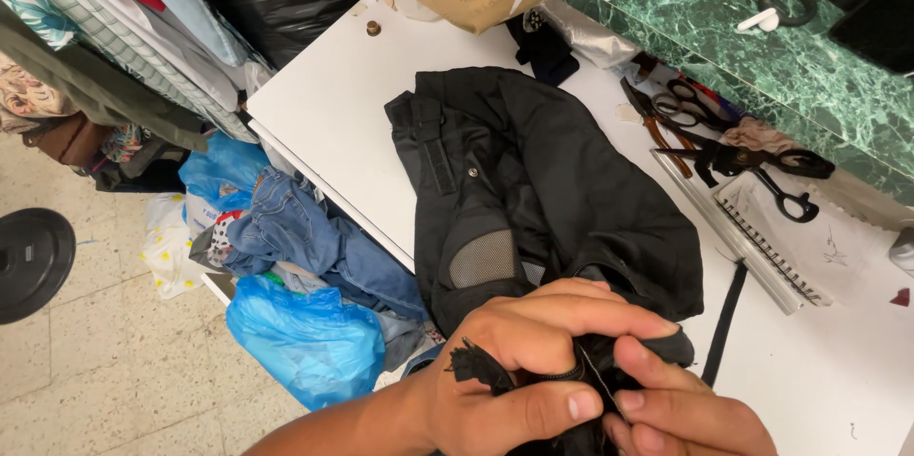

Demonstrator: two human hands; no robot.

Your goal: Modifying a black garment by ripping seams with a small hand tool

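Observation:
A black jacket [533,180] lies crumpled on a white table [333,104], with a grey mesh patch showing near its lower edge. My left hand [519,361] grips the jacket's near edge, where a frayed black strip with a zipper sticks out by the thumb. My right hand [685,404] pinches the same black fabric just to the right, fingertips touching the left hand's fingers. A thin thread runs between the two hands.
Several scissors [705,128] and a spiral notebook [790,247] lie on the table's right side, below a green marble counter [762,37]. A black strap [725,323] lies by the notebook. Jeans [305,232] and blue plastic bags [305,337] are piled on the floor to the left. Folded fabrics [124,28] are stacked upper left.

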